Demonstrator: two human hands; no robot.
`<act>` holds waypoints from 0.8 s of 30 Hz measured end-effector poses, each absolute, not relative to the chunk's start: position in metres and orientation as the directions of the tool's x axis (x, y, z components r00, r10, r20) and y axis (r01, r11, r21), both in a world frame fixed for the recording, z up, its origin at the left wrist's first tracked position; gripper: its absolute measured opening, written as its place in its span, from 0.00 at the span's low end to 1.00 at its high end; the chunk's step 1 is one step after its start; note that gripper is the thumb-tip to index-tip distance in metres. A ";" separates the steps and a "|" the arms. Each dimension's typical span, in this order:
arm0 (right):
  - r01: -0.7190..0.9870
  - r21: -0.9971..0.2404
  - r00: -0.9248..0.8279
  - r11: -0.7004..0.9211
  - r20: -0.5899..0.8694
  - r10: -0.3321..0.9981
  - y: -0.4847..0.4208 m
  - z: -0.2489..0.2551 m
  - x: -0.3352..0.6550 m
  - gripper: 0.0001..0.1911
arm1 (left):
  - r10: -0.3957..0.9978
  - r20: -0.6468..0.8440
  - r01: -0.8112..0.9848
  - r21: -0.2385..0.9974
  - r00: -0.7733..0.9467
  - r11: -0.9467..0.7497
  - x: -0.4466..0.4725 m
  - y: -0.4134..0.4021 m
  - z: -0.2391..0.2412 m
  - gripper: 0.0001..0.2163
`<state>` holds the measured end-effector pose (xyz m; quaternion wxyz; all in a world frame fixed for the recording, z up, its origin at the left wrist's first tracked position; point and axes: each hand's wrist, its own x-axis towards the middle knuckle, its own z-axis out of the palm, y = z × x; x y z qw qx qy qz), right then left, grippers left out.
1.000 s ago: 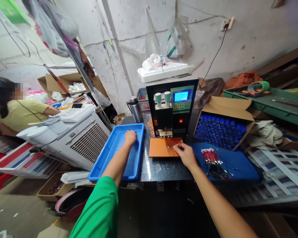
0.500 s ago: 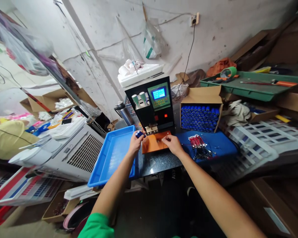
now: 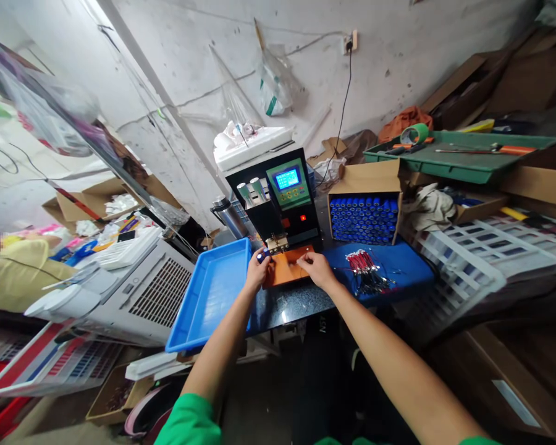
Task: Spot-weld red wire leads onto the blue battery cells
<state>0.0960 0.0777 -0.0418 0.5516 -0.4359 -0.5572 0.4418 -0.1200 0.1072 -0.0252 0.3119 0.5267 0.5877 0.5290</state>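
My left hand (image 3: 258, 271) is closed on a small blue battery cell (image 3: 262, 254) at the left edge of the orange plate (image 3: 285, 272). That plate lies under the electrodes of a black spot welder (image 3: 282, 204) with a lit blue screen. My right hand (image 3: 314, 268) rests on the plate's right side with fingers pinched on something too small to make out. A blue tray (image 3: 213, 290) sits just left of my left hand.
A cardboard box of blue cells (image 3: 364, 217) stands right of the welder. Red-tipped wires (image 3: 366, 272) lie on a blue mat (image 3: 398, 272). A steel flask (image 3: 227, 216), a white cooler unit (image 3: 139, 290) and a seated person (image 3: 13, 272) are at left. A green tray (image 3: 458, 157) sits back right.
My left hand came out of the blue tray holding a blue cell and carried it to the orange plate. My right hand stayed on the plate. The camera view shifted right.
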 end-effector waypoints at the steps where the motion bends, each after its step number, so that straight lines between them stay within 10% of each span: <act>1: -0.004 -0.974 -0.010 0.228 0.228 0.974 0.078 -0.042 0.096 0.13 | 0.948 0.184 0.292 0.951 -0.258 -0.105 -0.121 0.106 -0.025 0.19; 12: -0.005 -0.979 0.013 0.204 0.204 0.979 0.080 -0.043 0.096 0.12 | 0.893 0.373 0.581 0.796 -0.253 -0.167 -0.104 0.051 -0.007 0.15; 24: 0.012 -0.970 0.018 0.243 0.243 0.970 0.083 -0.041 0.098 0.12 | 0.969 0.248 0.556 0.806 -0.011 -0.201 -0.054 0.080 -0.020 0.05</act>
